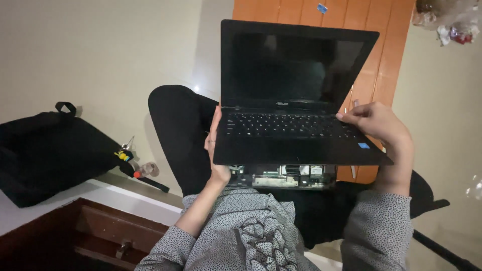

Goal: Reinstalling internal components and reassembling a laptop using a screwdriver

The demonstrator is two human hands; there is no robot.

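Head view: a black laptop (pixel 296 95) is held up over the person's lap, lid open and tilted back toward twelve o'clock, its screen dark and showing only faint reflections. The keyboard deck is matte black with rows of small black keys. Beneath the deck's near edge, at six o'clock, the underside stands open, and pale internal parts and boards (pixel 281 176) show through. The left hand (pixel 216 150) clasps the deck's left edge at nine o'clock, fingers closed on it with the thumb on top. The right hand (pixel 379 128) grips the deck's right side at three o'clock, fingers curled down onto the keys' end. A black bag (pixel 50 150) lies on a pale surface (pixel 30 213) at eight o'clock, well apart from the laptop, with a key bunch (pixel 131 161) just beside it.
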